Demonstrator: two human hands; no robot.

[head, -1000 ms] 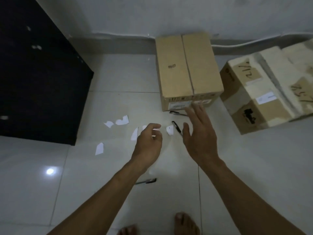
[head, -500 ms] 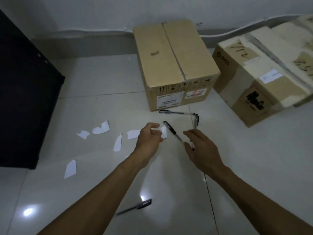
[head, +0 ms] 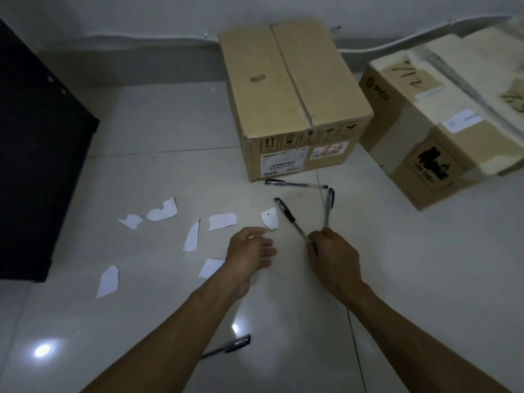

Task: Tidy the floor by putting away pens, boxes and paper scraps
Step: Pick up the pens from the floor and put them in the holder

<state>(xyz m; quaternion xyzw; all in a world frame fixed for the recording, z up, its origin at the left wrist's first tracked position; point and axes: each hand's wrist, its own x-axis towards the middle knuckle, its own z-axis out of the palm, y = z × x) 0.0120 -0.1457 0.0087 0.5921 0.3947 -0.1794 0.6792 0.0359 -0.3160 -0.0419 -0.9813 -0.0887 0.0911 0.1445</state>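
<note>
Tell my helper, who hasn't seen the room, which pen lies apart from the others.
Start at the closed cardboard box by the wall, then come back past both hands. The stray pen lies alone on the tile beneath the left forearm, nearest the camera, far from the three pens by the box.

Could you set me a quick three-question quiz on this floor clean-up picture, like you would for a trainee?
1. True or false: the right hand has its grip on two pens.
2. How many pens lie on the floor untouched by either hand?
A. none
B. two
C. five
3. Fill in: the left hand hovers with relaxed fingers near the torn ____ scraps.

Key
1. True: it grips the black-capped pen and the upright pen by their lower ends.
2. B: the pen by the box in front of the cardboard box, and the near pen under the left forearm.
3. paper
</note>
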